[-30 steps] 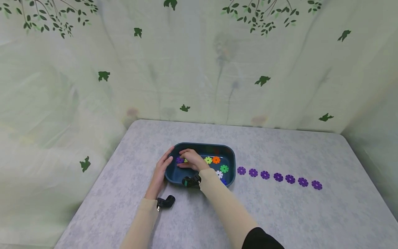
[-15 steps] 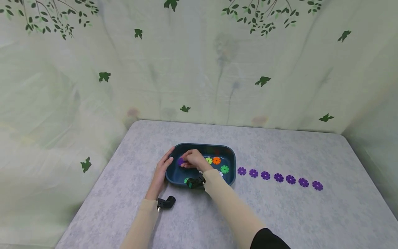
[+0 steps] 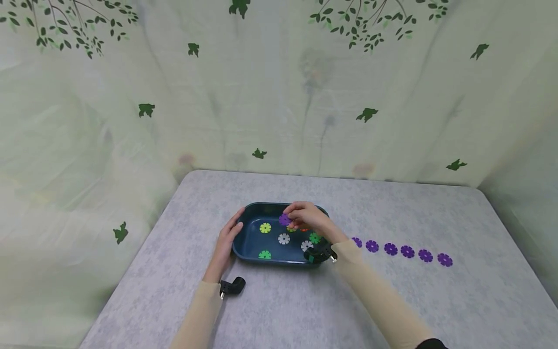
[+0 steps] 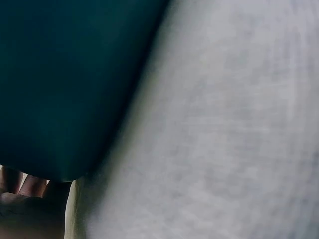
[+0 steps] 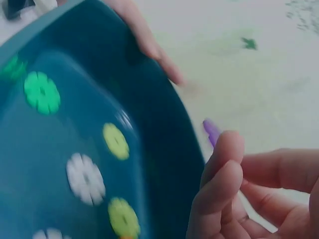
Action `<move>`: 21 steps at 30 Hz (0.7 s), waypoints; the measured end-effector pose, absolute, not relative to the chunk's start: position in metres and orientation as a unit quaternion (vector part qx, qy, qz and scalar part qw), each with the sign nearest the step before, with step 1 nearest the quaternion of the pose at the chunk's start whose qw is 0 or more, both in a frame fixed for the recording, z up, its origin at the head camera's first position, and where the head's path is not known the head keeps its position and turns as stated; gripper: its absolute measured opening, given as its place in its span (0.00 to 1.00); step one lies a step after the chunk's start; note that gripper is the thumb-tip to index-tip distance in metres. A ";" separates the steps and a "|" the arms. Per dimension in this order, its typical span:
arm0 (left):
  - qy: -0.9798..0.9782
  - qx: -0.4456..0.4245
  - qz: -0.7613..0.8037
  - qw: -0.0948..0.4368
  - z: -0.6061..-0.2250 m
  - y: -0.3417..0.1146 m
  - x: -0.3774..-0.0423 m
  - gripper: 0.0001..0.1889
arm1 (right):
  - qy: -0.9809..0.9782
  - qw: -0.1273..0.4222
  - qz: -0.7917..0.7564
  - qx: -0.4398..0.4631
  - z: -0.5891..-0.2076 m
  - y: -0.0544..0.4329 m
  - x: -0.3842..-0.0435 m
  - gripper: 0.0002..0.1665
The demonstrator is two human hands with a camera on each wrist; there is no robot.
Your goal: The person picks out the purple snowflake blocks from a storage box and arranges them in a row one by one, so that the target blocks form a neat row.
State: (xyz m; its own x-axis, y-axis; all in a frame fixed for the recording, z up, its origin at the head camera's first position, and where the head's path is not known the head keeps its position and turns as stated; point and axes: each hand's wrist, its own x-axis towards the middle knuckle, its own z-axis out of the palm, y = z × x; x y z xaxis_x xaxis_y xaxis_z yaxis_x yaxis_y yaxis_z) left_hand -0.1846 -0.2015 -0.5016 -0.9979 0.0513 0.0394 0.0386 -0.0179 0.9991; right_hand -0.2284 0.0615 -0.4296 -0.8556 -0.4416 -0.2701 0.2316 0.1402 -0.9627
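Observation:
A purple notched plastic disc (image 3: 284, 220) is pinched between the thumb and fingers of my right hand (image 3: 307, 215), over the right half of a dark blue tray (image 3: 249, 246). The right wrist view shows only an edge of that disc behind the fingertips. My left hand (image 3: 226, 238) rests against the tray's left end, its fingers extended along the outside wall. Inside the tray lie a yellow disc (image 3: 265, 228), a white disc (image 3: 284, 238), green discs (image 3: 264, 254) and others, some partly covered by my right hand and its wrist camera.
To the right of the tray a row of several purple discs (image 3: 407, 251) runs across the grey table (image 3: 436, 300). My right forearm hides its near end. Behind the table hangs a pale backdrop (image 3: 279, 97) with leaf prints.
My right hand closed on the purple disc at the tray's left end, lifted it and carried it rightward. Yellow and white discs beneath are now uncovered. The left hand stayed put.

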 end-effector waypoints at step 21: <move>0.717 0.011 0.697 0.010 -0.499 -0.200 -0.181 0.24 | 0.672 0.107 -0.733 0.004 -0.465 0.332 -0.159 0.08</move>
State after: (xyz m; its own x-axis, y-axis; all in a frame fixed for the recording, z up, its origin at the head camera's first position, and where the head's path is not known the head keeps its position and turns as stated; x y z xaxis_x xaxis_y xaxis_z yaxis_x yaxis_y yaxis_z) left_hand -0.1813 -0.2002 -0.4987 -0.9996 0.0290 0.0007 0.0015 0.0293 0.9996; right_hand -0.1589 0.3321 -0.4652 -0.9771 -0.1513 -0.1494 0.1620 -0.0751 -0.9839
